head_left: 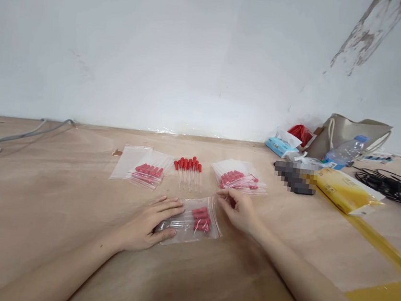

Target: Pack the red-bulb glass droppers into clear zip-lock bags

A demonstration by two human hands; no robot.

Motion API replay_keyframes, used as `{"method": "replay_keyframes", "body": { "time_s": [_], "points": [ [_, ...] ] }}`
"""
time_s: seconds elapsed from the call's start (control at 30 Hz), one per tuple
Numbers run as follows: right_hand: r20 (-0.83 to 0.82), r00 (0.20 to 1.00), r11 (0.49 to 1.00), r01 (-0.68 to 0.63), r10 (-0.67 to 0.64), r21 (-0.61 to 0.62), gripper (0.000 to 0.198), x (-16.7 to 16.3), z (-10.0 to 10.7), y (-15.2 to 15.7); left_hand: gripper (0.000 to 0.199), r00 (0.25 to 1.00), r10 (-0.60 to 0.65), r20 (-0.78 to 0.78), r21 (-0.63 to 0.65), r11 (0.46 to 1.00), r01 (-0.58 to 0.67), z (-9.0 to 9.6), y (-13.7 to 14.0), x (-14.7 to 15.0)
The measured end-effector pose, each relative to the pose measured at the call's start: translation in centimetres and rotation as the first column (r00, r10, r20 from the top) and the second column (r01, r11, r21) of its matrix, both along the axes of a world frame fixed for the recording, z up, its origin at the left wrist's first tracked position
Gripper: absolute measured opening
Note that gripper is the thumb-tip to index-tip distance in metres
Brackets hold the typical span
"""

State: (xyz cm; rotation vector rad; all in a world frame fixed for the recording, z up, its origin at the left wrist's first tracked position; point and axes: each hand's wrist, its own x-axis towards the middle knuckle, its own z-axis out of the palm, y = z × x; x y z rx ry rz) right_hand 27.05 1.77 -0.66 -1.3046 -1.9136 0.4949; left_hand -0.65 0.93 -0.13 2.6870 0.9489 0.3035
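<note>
Clear bag (182,237), red-bulbed droppers (200,217) inside

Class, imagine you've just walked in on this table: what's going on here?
A person's left hand lies over one end of a clear bag holding red-topped droppers. The right hand is by the opposite end, fingers curled; whether it touches the bag is hard to tell. Beyond the bag, loose droppers lie side by side between two groups of bags, one on the left and one on the right, both with red tops showing.
</note>
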Motion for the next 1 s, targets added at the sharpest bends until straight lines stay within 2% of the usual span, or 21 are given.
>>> {"method": "replay_keyframes", "body": {
  "time_s": [0.17, 0.27, 0.4, 0.53, 0.63, 0.7, 0.73, 0.8, 0.83, 0.9, 1.0],
  "points": [
    [0.221, 0.971, 0.996, 0.086, -0.09, 0.027, 0.017, -2.9, 1.6, 3.7, 0.044, 0.999, -0.007, 0.04, -0.008, 1.0, 0.008, -0.1, 0.2, -0.1],
    [0.337, 0.919, 0.967, 0.242, -0.204, -0.075, 0.025, -5.1, 1.8, 6.8, 0.036, 0.996, -0.012, 0.09, -0.027, 1.0, 0.015, -0.1, 0.2, -0.1],
    [0.372, 0.893, 0.929, 0.331, -0.252, -0.165, 0.031, -7.1, 1.4, 10.1, 0.027, 0.992, 0.001, 0.126, -0.07, 0.997, 0.008, 0.3, 0.0, -0.2],
    [0.402, 0.879, 0.905, 0.365, -0.258, -0.217, 0.033, -7.9, 1.2, 11.0, 0.017, 0.99, 0.013, 0.14, -0.11, 0.994, 0.003, 0.5, -0.1, -0.3],
    [0.397, 0.878, 0.913, 0.362, -0.266, -0.19, 0.038, -7.6, 1.6, 10.0, 0.023, 0.992, 0.001, 0.127, -0.099, 0.995, 0.012, 0.4, 0.0, -0.4],
    [0.316, 0.912, 0.948, 0.303, -0.26, -0.095, 0.045, -6.7, 1.7, 8.6, 0.032, 0.995, -0.016, 0.101, -0.076, 0.997, 0.023, 0.3, 0.2, -0.4],
    [0.224, 0.943, 0.967, 0.255, -0.246, -0.013, 0.048, -6.0, 1.6, 7.7, 0.035, 0.996, -0.022, 0.083, -0.066, 0.997, 0.027, 0.2, 0.3, -0.4],
    [-0.058, 0.979, 0.971, 0.202, -0.197, 0.123, 0.052, -4.2, 1.1, 5.8, 0.039, 0.998, -0.029, 0.052, -0.051, 0.998, 0.032, 0.2, 0.3, -0.3],
    [-0.202, 0.963, 0.971, 0.207, -0.179, 0.122, 0.053, -3.2, 0.7, 4.8, 0.04, 0.999, -0.03, 0.041, -0.045, 0.998, 0.032, 0.2, 0.4, -0.3],
    [-0.47, 0.868, 0.98, 0.197, -0.16, 0.031, 0.053, -1.4, -0.2, 2.9, 0.041, 0.999, -0.025, 0.029, -0.033, 0.999, 0.026, 0.2, 0.3, -0.3],
    [-0.739, 0.644, 0.967, 0.253, -0.197, -0.037, 0.048, 0.4, -1.1, 0.9, 0.042, 1.0, -0.013, 0.019, -0.024, 1.0, 0.013, 0.1, 0.3, -0.4]
  ]
}}
